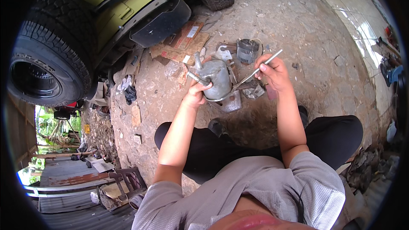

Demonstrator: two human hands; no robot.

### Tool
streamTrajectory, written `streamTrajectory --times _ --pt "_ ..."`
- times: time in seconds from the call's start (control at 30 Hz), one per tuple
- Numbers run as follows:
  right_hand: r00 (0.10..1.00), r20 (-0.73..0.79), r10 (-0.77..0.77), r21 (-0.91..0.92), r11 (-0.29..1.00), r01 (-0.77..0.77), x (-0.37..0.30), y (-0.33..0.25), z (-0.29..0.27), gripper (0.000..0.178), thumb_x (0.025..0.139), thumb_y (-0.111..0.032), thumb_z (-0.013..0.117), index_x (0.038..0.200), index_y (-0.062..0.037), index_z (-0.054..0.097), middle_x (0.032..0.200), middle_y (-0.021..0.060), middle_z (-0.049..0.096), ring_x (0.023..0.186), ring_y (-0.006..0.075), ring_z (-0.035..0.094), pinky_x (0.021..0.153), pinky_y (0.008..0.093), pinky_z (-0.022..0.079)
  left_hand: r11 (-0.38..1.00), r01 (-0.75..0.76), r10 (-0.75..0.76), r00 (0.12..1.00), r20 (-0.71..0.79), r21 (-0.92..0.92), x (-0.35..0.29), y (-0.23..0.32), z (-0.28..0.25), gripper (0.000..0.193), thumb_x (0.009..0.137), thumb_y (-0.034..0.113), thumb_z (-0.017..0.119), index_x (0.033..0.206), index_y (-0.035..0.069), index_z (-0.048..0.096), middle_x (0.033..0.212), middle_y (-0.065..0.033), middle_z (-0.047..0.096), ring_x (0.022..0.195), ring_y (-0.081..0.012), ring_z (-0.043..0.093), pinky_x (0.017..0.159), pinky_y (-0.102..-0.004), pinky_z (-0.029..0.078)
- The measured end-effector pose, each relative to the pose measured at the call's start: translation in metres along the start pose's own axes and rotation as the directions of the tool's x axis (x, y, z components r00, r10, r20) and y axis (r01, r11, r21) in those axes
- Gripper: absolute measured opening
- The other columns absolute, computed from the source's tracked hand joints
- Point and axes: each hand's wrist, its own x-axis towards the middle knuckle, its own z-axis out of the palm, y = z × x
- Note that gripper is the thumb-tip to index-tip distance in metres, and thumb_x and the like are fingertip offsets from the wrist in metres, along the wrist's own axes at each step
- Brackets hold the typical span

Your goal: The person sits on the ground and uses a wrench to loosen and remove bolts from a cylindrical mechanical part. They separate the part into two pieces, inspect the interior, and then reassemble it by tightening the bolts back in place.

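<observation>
My left hand (196, 95) is closed round a short pipe fitting on the side of a grey metal canister (218, 79). The canister is rounded, with another pipe stub pointing away from me and a rim at its near end. In my right hand (272, 73), a thin silver rod-like tool (250, 76) is pinched between the fingers like a pen. It slants down to the left, its narrow end at the canister's right side near the rim; whether it touches cannot be made out. A flat metal plate (231, 103) lies just below the canister.
A slotted dark metal part (247, 51) stands on the rough floor beyond my hands. Flattened cardboard (183, 44) lies beside a yellow-green vehicle (123, 4) with a big tyre (47, 66) at left. Glossy tiles (362, 25) border the floor at right.
</observation>
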Motion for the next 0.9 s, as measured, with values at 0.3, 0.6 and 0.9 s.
streamTrajectory --times 0.3,0.6,0.9 --pt "0.997 -0.073 -0.015 -0.169 0.986 0.002 0.002 0.001 0.007 0.01 0.102 -0.011 0.067 0.105 -0.0014 0.069 0.095 0.0039 0.069 0.084 0.0113 0.067 0.071 0.026 0.052 0.999 0.004 -0.005 1.0 -0.03 -0.037 0.003 -0.002 0.004 0.106 0.067 0.015 0.075 0.162 0.005 0.029 0.146 -0.0199 0.056 0.133 -0.0345 0.057 0.113 -0.0485 0.046" --pt "0.993 -0.11 0.042 0.032 0.999 -0.039 0.002 0.013 -0.006 0.011 0.103 -0.012 0.065 0.107 -0.0016 0.068 0.089 0.0042 0.069 0.082 0.0105 0.067 0.07 0.0248 0.052 0.999 -0.022 0.023 1.0 -0.005 0.036 0.001 -0.001 0.01 0.105 0.068 0.018 0.074 0.161 0.003 0.03 0.145 -0.0199 0.056 0.134 -0.0342 0.056 0.114 -0.0473 0.044" --pt "0.994 -0.101 0.033 0.294 0.956 -0.002 0.004 0.033 -0.019 0.01 0.103 -0.013 0.066 0.107 -0.0038 0.068 0.086 0.003 0.07 0.073 0.0073 0.062 0.063 0.0238 0.049 0.999 0.041 -0.043 0.994 -0.098 -0.023 0.003 -0.012 0.006 0.099 0.072 0.018 0.074 0.161 0.005 0.031 0.147 -0.0192 0.054 0.133 -0.0349 0.056 0.112 -0.0501 0.046"
